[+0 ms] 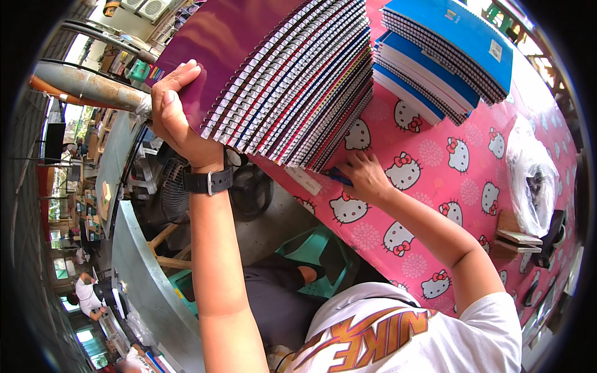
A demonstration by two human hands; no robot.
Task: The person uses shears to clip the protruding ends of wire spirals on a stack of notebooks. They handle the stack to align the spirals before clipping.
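Note:
A tall stack of spiral-bound notebooks [298, 87] leans across the top middle, its wire spines facing me and a glossy purple cover [214, 43] on top. My left hand [177, 118], with a black watch on the wrist, rests against the stack's left edge, its fingers stretched out. Low beside the stack's near corner, my right hand [367, 177] is on the pink tablecloth, its fingers closed around a small dark blue object [339, 176] whose kind I cannot make out. A white paper label strip [304, 181] lies by the table edge next to it.
Blue-covered spiral notebooks [448, 43] stand in a second stack at the right. Farther right are a clear plastic bag [532, 174] and brown wooden blocks [516, 233]. A rusty pipe [93, 84], a black fan [176, 189] and a green plastic stool [320, 255] are around the table.

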